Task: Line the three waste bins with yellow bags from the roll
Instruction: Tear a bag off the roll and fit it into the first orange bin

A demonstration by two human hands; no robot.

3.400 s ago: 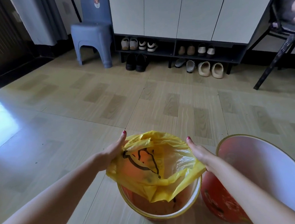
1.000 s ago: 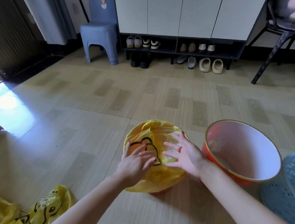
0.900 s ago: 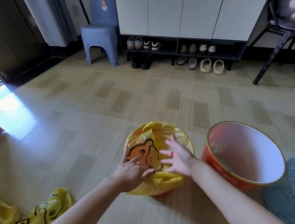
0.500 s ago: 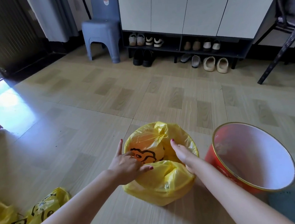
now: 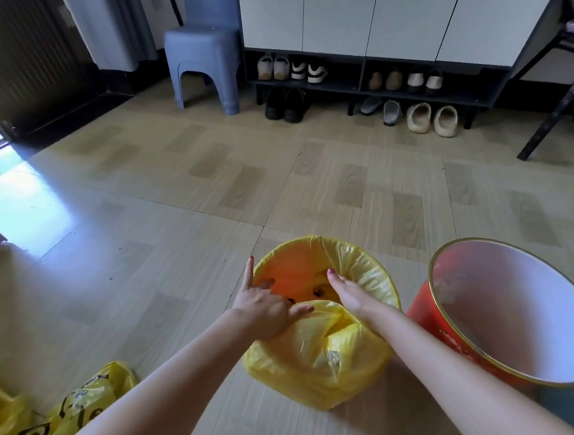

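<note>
Thin yellow plastic bag point(image 5: 319, 355), draped over the small round bin's rim on the floor, is gripped by the left hand point(image 5: 265, 310) and pressed inside by the right hand point(image 5: 348, 293), whose grip cannot be told; tearing or slipping is risked if overstretched.

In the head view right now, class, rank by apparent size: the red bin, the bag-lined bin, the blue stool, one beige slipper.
1. red bin, though it sits closest to the camera.
2. bag-lined bin.
3. blue stool, farther off, so its true size is unsure.
4. beige slipper.
</note>
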